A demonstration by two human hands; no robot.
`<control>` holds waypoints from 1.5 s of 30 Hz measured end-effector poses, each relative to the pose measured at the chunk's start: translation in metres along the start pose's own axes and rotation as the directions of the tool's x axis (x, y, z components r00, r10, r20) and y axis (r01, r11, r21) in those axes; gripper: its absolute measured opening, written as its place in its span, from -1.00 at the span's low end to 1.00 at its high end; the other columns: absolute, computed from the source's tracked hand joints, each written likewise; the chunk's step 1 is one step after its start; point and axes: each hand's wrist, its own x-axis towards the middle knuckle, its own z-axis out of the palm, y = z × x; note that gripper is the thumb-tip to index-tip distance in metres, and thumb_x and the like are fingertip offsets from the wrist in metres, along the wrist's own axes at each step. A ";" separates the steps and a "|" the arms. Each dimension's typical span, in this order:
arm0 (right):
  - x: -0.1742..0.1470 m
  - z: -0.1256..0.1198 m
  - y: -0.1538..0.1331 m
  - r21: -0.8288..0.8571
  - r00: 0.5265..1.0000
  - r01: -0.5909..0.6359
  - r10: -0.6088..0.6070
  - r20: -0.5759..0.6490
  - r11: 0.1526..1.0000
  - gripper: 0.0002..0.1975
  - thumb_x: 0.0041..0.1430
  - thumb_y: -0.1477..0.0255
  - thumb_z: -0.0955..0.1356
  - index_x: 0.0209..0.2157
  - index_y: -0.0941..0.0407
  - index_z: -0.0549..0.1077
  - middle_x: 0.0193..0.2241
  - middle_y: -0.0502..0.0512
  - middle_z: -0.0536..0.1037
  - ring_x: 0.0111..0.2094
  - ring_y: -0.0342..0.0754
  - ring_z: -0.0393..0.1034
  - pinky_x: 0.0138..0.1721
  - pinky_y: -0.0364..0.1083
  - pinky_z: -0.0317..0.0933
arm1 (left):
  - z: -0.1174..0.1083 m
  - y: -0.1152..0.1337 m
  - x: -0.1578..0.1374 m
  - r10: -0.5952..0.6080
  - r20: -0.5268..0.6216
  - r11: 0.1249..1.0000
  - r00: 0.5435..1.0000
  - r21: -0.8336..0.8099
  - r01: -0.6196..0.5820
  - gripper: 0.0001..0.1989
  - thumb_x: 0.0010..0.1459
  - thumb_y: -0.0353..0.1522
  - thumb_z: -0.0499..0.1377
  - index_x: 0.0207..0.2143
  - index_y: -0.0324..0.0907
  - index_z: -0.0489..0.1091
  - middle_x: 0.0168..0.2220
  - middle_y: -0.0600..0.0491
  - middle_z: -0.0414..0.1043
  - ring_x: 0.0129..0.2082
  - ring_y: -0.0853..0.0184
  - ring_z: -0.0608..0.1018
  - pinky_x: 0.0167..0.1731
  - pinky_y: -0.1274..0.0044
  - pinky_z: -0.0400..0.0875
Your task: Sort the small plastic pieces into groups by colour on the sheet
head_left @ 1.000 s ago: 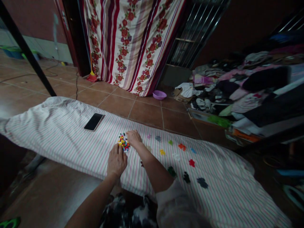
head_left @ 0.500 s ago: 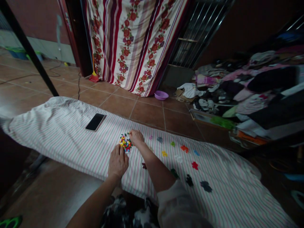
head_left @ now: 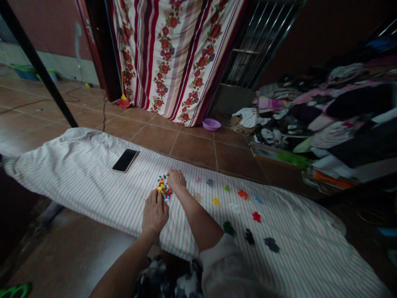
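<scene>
A heap of small multicoloured pieces (head_left: 163, 188), too small to name surely, lies on a striped cloth (head_left: 102, 182). My left hand (head_left: 155, 210) rests flat at the near edge of the heap, its fingers stretched out and touching the nearest pieces. At the heap's right edge is my right hand (head_left: 176, 180), fingers curled down and pressed together; whatever is between the fingertips is hidden. Right of my forearm lie single-colour clusters, among them yellow pieces (head_left: 216, 201), orange pieces (head_left: 242, 194), red pieces (head_left: 256, 217), dark green pieces (head_left: 228, 228) and black pieces (head_left: 249, 236).
A phone (head_left: 125, 160) lies on the cloth left of the heap. Beyond the cloth are a tiled floor, a purple basin (head_left: 211, 124) and a floral curtain (head_left: 173, 62). Piled clothes (head_left: 335, 111) fill the right side. A dark pole (head_left: 40, 66) slants at the left.
My right hand has shifted slightly left along the heap's edge. Its forearm now covers a dark brown cluster, while a beige one shows beside it. My left hand stays nearly still.
</scene>
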 end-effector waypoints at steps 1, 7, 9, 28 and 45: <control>-0.001 0.000 0.000 0.025 1.000 0.008 -0.008 -0.011 1.000 -0.69 0.24 0.56 0.18 -0.12 0.12 0.49 -0.14 0.18 0.54 -0.06 0.01 0.29 -0.08 -0.08 0.08 | 0.000 0.000 0.000 0.003 -0.006 1.000 1.000 0.001 -0.003 -0.66 0.18 -0.40 0.00 -0.01 -0.35 0.31 0.06 -0.26 0.32 0.06 0.12 0.39 0.00 0.32 0.32; -0.010 0.002 0.004 0.146 0.995 0.063 -0.051 -0.087 0.987 -0.75 0.27 0.43 0.23 -0.16 0.04 0.53 -0.18 0.10 0.54 -0.10 -0.04 0.31 -0.09 -0.12 0.09 | -0.001 0.000 0.000 0.018 0.000 1.000 1.000 0.021 -0.018 -0.67 0.19 -0.39 -0.01 -0.03 -0.36 0.30 0.05 -0.24 0.32 0.04 0.11 0.39 0.00 0.34 0.32; -0.015 0.001 0.005 0.173 0.992 0.082 -0.063 -0.113 0.981 -0.77 0.27 0.40 0.25 -0.19 0.03 0.54 -0.20 0.08 0.55 -0.12 -0.05 0.32 -0.10 -0.13 0.09 | -0.002 0.000 0.000 0.019 0.004 1.000 1.000 0.017 -0.019 -0.67 0.19 -0.39 -0.01 -0.03 -0.35 0.29 0.04 -0.23 0.32 0.02 0.11 0.40 -0.01 0.35 0.33; -0.115 -0.010 0.095 0.525 0.901 0.017 0.214 -0.377 0.851 -0.80 0.13 0.49 0.26 -0.24 0.05 0.49 -0.29 0.04 0.55 -0.28 -0.10 0.45 -0.19 -0.13 0.28 | -0.011 -0.002 0.001 0.060 0.018 0.998 0.998 -0.017 -0.060 -0.73 0.16 -0.35 -0.01 -0.13 -0.32 0.29 -0.04 -0.25 0.34 -0.06 0.07 0.41 -0.14 0.31 0.34; -0.264 -0.004 0.240 0.500 0.668 -0.287 0.545 -0.507 0.817 -0.71 0.08 0.24 0.22 -0.32 0.09 0.47 -0.35 0.19 0.60 -0.33 0.03 0.49 -0.27 -0.04 0.34 | -0.005 -0.005 0.000 0.053 0.016 0.999 0.998 -0.008 -0.053 -0.71 0.18 -0.34 -0.04 -0.11 -0.30 0.27 -0.03 -0.24 0.33 -0.07 0.09 0.41 -0.15 0.31 0.33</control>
